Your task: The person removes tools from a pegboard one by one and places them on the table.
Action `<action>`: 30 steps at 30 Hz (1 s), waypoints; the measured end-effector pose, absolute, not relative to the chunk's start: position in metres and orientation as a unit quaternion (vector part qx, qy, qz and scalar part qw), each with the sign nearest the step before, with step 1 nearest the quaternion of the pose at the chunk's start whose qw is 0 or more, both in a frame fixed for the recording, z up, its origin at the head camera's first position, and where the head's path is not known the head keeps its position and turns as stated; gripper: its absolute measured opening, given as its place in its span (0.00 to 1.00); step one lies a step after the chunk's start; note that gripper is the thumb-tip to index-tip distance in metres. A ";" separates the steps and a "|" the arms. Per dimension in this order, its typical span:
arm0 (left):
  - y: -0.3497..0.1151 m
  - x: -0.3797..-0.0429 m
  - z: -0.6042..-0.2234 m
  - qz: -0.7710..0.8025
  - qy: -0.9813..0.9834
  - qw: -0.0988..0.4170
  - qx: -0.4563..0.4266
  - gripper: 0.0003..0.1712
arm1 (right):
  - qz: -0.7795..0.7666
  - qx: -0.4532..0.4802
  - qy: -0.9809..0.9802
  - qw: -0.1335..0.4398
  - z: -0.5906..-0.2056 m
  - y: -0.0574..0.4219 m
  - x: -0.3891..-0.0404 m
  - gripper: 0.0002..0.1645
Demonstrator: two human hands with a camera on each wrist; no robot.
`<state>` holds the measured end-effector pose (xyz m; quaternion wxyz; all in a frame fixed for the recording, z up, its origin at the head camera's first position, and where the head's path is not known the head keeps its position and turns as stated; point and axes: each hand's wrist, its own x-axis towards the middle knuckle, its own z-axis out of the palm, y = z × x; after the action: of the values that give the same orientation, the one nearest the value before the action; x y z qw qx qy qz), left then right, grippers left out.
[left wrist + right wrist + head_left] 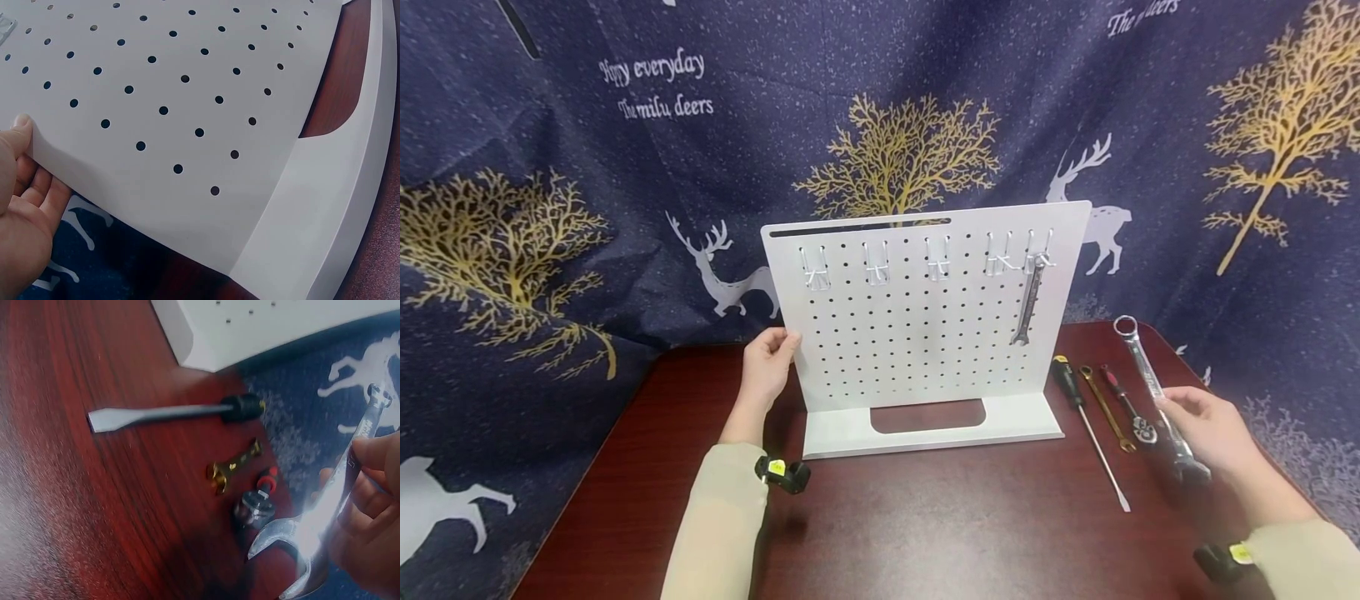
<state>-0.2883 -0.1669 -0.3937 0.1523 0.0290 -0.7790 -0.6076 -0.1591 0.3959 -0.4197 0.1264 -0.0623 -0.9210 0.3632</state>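
Note:
My left hand (769, 367) pinches the left edge of a white pegboard (917, 333), thumb on the front and fingers behind, as the left wrist view shows. The board stands upright on its flat foot. In my right hand (1208, 425) is a large silver combination wrench (1144, 367), gripped about its shaft with the ring end up and the open end down toward me. It is held at the table's right side, beside a ratchet wrench (1123, 396) with a red and black handle. A smaller silver wrench (1028, 304) hangs from the rightmost hook on the board.
Several wire hooks (877, 265) line the board's upper part. Right of the board lie a flat-blade screwdriver (1086, 417) with a black handle and a gold wrench (1107, 407). A dark red table (925, 517) carries everything, with a patterned blue cloth (737, 150) behind.

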 end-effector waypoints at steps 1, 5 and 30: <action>-0.167 -0.288 -0.394 -0.606 -0.780 0.152 0.029 0.15 | 0.362 -0.065 -0.922 0.126 -0.421 0.397 -0.160 0.24; -0.168 -0.289 -0.394 -0.606 -0.781 0.149 0.028 0.15 | 0.354 -0.068 -0.925 0.122 -0.424 0.401 -0.165 0.25; -0.167 -0.287 -0.392 -0.612 -0.776 0.149 0.021 0.15 | 0.330 -0.139 -0.932 0.052 -0.445 0.422 -0.187 0.27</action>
<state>-0.2875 -0.1675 -0.3923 0.1492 0.0213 -0.7761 -0.6124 -0.1875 0.4218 -0.4446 0.0521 -0.1386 -0.9322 0.3302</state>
